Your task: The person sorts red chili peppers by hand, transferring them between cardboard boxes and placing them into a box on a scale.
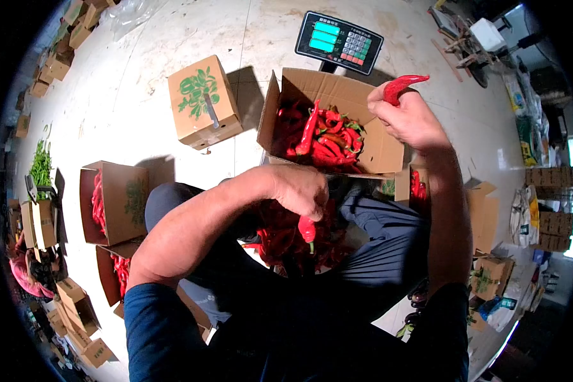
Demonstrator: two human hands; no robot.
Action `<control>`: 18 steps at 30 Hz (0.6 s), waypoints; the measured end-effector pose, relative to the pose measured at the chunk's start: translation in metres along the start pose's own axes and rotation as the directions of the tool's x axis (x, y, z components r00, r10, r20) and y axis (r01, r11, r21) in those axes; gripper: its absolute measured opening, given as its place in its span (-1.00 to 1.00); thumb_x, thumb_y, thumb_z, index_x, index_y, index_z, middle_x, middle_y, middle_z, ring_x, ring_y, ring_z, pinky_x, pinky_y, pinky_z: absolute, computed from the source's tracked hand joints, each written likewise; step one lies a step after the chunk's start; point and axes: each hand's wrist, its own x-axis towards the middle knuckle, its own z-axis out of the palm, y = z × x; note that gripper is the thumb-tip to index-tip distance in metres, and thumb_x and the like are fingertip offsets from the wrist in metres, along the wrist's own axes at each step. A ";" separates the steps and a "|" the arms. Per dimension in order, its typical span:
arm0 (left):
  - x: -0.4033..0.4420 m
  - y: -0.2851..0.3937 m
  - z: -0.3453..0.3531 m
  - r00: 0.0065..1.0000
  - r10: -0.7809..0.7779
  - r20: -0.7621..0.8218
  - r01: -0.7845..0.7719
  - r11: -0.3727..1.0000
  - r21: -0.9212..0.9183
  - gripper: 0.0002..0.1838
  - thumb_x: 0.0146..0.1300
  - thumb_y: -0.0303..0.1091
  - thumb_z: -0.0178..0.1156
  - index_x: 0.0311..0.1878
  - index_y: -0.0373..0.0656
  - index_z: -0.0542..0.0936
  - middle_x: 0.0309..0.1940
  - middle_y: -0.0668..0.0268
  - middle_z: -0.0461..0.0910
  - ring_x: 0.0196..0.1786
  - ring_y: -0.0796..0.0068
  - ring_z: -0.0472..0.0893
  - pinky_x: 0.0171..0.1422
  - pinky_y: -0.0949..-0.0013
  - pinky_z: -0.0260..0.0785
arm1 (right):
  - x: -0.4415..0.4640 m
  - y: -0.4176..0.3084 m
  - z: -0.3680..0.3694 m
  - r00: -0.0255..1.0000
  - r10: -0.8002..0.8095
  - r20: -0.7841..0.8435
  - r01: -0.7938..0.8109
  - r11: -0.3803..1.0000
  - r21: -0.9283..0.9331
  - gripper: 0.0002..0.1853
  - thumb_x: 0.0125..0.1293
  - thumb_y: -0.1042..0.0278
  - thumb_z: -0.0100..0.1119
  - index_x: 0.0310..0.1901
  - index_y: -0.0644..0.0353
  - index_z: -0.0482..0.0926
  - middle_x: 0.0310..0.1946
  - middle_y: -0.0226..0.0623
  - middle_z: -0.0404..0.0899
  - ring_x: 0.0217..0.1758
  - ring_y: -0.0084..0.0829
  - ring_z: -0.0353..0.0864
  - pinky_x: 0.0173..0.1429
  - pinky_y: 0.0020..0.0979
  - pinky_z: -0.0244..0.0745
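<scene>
My left hand [301,192] is closed around a red chili pepper [307,230], whose green stem end hangs below the fist. It is over the near edge of an open cardboard box [379,143] of red peppers. A long red pepper [308,132] stands out in that box just beyond the fist; I cannot tell whether it touches the hand. Raised at the box's right side, my right hand [409,118] grips another red chili pepper [402,87], its curved tip pointing right. Between my legs lies a heap of red peppers [280,235], partly hidden by my left arm.
A scale display [339,42] with lit screens stands behind the box. A closed carton [204,102] sits to its left. Cartons of red peppers [118,200] stand at my left, and another batch of peppers [417,191] at my right. Green peppers [41,162] and a person [28,274] are far left.
</scene>
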 end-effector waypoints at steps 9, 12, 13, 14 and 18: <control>-0.014 0.024 -0.039 0.483 -0.083 -0.871 -0.490 0.799 -0.348 -0.41 0.29 -0.16 0.33 0.22 -0.37 0.41 -0.19 0.12 0.70 -0.05 0.28 0.70 0.05 0.34 0.54 | -0.013 -0.014 0.020 0.903 -0.315 -0.292 0.119 0.837 -0.534 -0.78 0.24 0.38 0.18 -0.08 0.14 0.60 -0.21 -0.04 0.63 -0.21 -0.07 0.67 -0.10 -0.15 0.55; -0.027 0.028 -0.052 0.636 -0.055 -0.770 -0.738 0.246 -0.628 -0.39 0.36 -0.30 0.20 0.35 -0.43 0.28 -0.08 0.06 0.65 0.00 0.28 0.68 0.14 0.32 0.54 | -0.018 -0.023 0.031 0.806 -0.508 -0.306 0.157 0.681 -0.716 -0.79 0.19 0.42 0.18 -0.12 0.14 0.60 -0.22 -0.08 0.63 -0.17 0.03 0.64 -0.10 -0.09 0.55; -0.029 0.027 -0.056 0.672 0.037 -0.739 -0.740 0.043 -0.671 -0.45 0.39 -0.27 0.17 0.31 -0.44 0.33 -0.05 0.00 0.62 -0.04 0.28 0.69 0.08 0.32 0.58 | -0.019 -0.025 0.031 0.780 -0.556 -0.288 0.191 0.650 -0.736 -0.76 0.16 0.45 0.19 -0.10 0.15 0.60 -0.24 -0.09 0.62 -0.20 -0.05 0.65 -0.11 -0.18 0.55; -0.030 0.029 -0.056 0.679 -0.025 -0.733 -0.728 0.107 -0.678 -0.50 0.39 -0.31 0.18 0.27 -0.44 0.38 -0.08 0.02 0.64 -0.06 0.30 0.70 0.04 0.34 0.60 | -0.021 -0.026 0.031 0.752 -0.601 -0.271 0.221 0.617 -0.755 -0.73 0.14 0.48 0.20 -0.08 0.16 0.60 -0.26 -0.10 0.61 -0.24 -0.14 0.65 -0.12 -0.26 0.55; -0.023 0.020 -0.051 0.723 -0.150 -0.674 -0.627 0.265 -0.732 -0.67 0.36 -0.47 0.20 0.13 -0.43 0.50 -0.17 0.11 0.67 -0.16 0.39 0.71 -0.05 0.41 0.62 | -0.021 -0.025 0.030 0.779 -0.586 -0.222 0.367 0.714 -0.597 -0.76 0.18 0.42 0.25 -0.09 0.17 0.58 -0.20 -0.13 0.65 -0.25 -0.17 0.70 -0.17 -0.25 0.58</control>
